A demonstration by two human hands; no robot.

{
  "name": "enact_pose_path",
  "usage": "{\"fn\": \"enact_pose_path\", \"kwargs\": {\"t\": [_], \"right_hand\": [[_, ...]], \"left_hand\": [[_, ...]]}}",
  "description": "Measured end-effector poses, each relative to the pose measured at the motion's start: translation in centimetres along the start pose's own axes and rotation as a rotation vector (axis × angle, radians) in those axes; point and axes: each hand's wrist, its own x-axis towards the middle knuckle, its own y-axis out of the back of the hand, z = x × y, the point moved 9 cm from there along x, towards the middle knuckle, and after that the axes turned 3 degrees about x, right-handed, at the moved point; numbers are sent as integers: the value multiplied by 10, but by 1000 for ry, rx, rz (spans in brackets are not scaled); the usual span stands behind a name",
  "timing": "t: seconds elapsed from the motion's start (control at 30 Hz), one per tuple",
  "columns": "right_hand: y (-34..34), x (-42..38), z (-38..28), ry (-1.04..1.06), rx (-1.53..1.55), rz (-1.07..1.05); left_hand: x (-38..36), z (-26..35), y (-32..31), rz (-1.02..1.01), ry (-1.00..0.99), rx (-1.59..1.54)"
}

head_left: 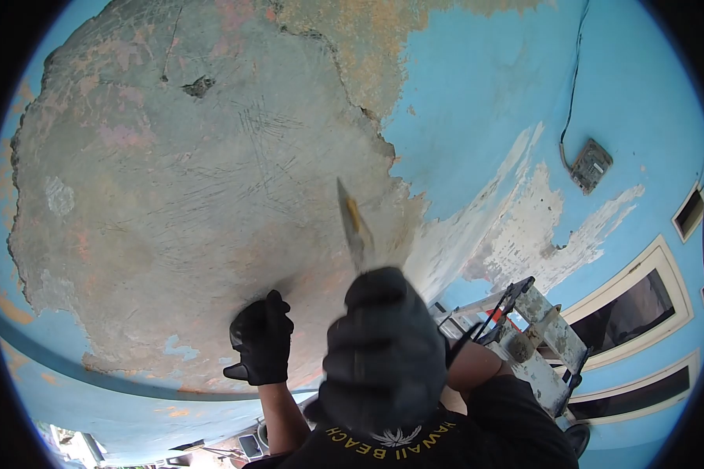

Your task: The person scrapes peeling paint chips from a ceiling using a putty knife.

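Observation:
My right hand (383, 344), in a black glove, is closed in a fist in the middle of the view. A narrow, pointed metal-bladed tool (353, 227) sticks up from it, a yellowish patch along the blade; its handle is hidden in the fist. Lower left, my left hand (262, 340) wears a black glove too. It rests against the bare grey wall (195, 227), thumb spread to the side and nothing visible in it. Scratch marks cover the grey area, and ragged edges of blue paint (485, 86) border it.
On the right, a stained stepladder (544, 328) stands close to my right arm. Above it a small dark electrical box (590, 166) hangs on the blue wall with a cable (575, 78). Cream-framed windows (630, 305) lie farther right. Various items appear at the bottom left.

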Motion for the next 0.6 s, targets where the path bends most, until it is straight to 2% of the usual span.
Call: {"fn": "enact_pose_path", "kwargs": {"t": [0.03,0.07,0.1,0.13,0.2,0.23,0.3,0.33,0.4,0.43,0.47,0.53,0.6], "right_hand": [[-5,-4,12,-18,-65,-10],[-8,-3,20,-41,-128,-20],[-1,8,20,49,-144,25],[-4,11,18,16,-150,10],[-5,14,8,-10,-159,-7],[-3,13,0,-17,-66,-36],[-2,14,-29,18,34,-133],[-7,7,-29,9,2,-129],[-13,4,1,-59,-123,-124],[-11,12,26,-121,-217,-123],[-2,15,16,-8,-212,10],[-12,19,16,-38,-189,-1],[-18,19,11,-69,-168,-8]], "left_hand": [[3,-8,-1,-1,1,-2],[4,1,1,30,-228,106],[1,5,1,44,-343,155],[-3,11,1,63,-457,204],[-4,17,2,78,-479,261],[-4,22,4,84,-486,280],[3,-3,-1,-63,2,-86],[4,-4,-2,-59,7,-92],[3,10,3,-21,-192,-28],[3,3,3,-26,-186,-23],[2,6,2,1,-315,56],[0,13,1,40,-449,128],[0,9,1,38,-440,172]]}}
